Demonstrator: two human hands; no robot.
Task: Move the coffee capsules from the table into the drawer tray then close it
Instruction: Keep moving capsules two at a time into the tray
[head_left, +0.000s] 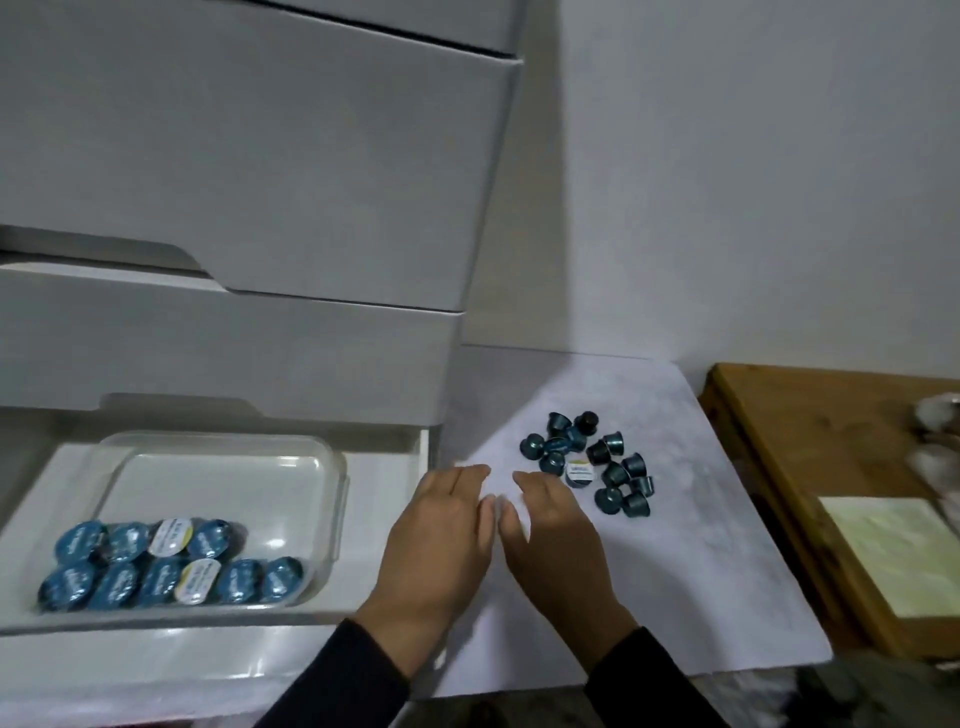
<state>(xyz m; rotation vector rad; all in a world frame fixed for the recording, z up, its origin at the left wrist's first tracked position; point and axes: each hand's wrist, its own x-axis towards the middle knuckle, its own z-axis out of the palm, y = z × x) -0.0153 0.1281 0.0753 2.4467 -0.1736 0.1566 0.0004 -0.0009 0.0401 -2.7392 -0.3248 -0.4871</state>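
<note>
Several dark blue coffee capsules (592, 460) lie in a loose heap on the white table (675, 571), one showing a white lid. My right hand (556, 540) hovers just left of the heap, fingers apart and holding nothing. My left hand (441, 535) is beside it, flat and empty, near the drawer's right edge. The open drawer (384, 467) at lower left holds a clear plastic tray (332, 499). Two rows of capsules (166, 566) stand lid-up in the tray's near half; the far half of the tray is bare.
Shut white drawers (234, 182) stack above the open one. A wooden board (810, 467) lies to the right of the table with a pale green pad (904, 551) on it. A blurred white object (935, 415) sits at the far right edge.
</note>
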